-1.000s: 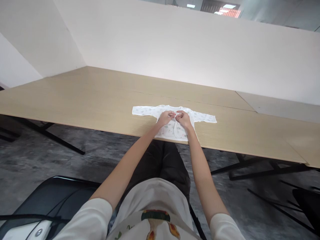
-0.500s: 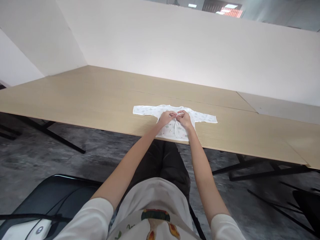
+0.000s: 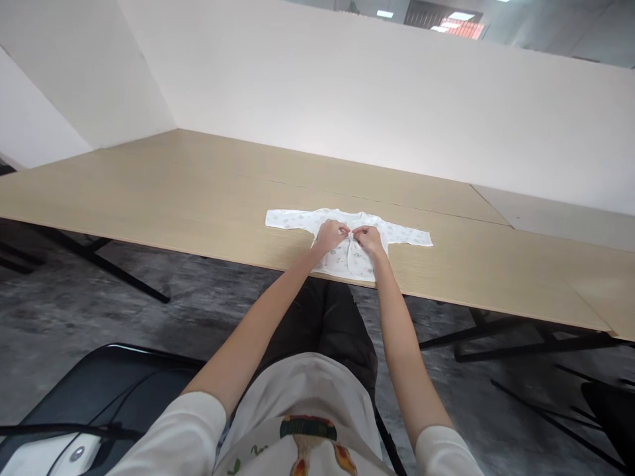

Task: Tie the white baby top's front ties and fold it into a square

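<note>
A small white baby shirt (image 3: 292, 220) with a faint green print lies flat near the front edge of the wooden table (image 3: 198, 192), both sleeves spread out sideways. My left hand (image 3: 330, 236) and my right hand (image 3: 370, 239) rest on its chest, fingertips pinched together at the front opening. Each hand seems to grip a thin tie or the edge of the cloth there; the detail is too small to make out. Both forearms reach straight out from my lap.
A white partition wall (image 3: 377, 106) rises behind the table. A second table top (image 3: 560, 218) adjoins at the right. A black chair seat (image 3: 99, 390) with cables is at the lower left. Black table legs (image 3: 520, 337) stand on the grey floor.
My fingers have shifted slightly at the shirt's front, the fingertips of both hands drawing closer together. The shirt itself has not moved.
</note>
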`<action>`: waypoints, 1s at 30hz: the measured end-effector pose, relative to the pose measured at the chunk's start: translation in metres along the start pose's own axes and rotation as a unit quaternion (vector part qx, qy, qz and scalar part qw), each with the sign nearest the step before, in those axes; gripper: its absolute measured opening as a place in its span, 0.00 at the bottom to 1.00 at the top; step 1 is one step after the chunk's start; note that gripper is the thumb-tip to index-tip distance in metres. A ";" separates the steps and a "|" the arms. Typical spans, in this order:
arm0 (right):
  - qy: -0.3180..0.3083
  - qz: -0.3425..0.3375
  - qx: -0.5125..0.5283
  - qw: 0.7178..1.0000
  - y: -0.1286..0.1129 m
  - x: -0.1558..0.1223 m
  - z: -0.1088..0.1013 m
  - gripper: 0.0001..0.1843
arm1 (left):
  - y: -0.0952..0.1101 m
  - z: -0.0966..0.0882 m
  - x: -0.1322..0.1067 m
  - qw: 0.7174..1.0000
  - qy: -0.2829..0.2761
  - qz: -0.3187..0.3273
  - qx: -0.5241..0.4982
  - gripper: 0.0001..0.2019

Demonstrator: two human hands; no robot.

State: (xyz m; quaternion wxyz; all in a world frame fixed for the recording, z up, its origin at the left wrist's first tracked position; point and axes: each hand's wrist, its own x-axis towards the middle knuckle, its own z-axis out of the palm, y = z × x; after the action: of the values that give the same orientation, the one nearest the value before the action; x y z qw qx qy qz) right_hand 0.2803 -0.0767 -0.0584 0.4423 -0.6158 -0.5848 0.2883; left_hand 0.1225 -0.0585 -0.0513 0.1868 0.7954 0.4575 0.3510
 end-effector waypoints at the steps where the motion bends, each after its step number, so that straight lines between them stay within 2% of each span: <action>1: -0.004 0.008 -0.013 1.000 -0.002 -0.001 -0.001 0.12 | 0.002 0.000 0.000 1.000 0.003 -0.007 0.016 0.09; 6: -0.028 -0.006 -0.067 0.997 -0.013 -0.004 -0.005 0.10 | 0.009 -0.004 -0.005 0.997 0.010 -0.017 0.072 0.09; 10: -0.063 -0.038 -0.086 0.994 -0.019 -0.013 -0.007 0.11 | 0.008 -0.012 -0.013 0.996 -0.040 0.019 0.078 0.10; 12: -0.040 -0.056 -0.097 0.993 -0.020 -0.022 -0.006 0.11 | 0.008 -0.014 -0.017 0.995 -0.067 0.036 0.059 0.12; 15: 0.054 -0.082 -0.111 0.989 -0.020 -0.039 0.000 0.10 | 0.009 -0.015 -0.023 0.993 -0.095 0.060 0.021 0.12; 17: 0.095 -0.089 -0.115 0.985 -0.020 -0.050 0.003 0.11 | 0.011 -0.013 -0.027 0.992 -0.106 0.074 -0.003 0.11; 23: 0.063 -0.050 -0.079 0.994 -0.020 -0.064 0.004 0.14 | 0.012 -0.009 -0.036 0.991 -0.109 0.079 -0.007 0.09; 30: 0.063 -0.029 0.015 0.997 -0.014 -0.066 0.000 0.19 | 0.006 -0.008 -0.038 0.987 -0.098 0.084 -0.099 0.09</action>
State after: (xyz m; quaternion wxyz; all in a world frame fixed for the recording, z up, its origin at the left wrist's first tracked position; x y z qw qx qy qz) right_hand 0.2638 -0.1425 -0.0571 0.4956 -0.6085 -0.5692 0.2450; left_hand 0.1077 -0.0942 -0.0573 0.2782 0.8393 0.3315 0.3290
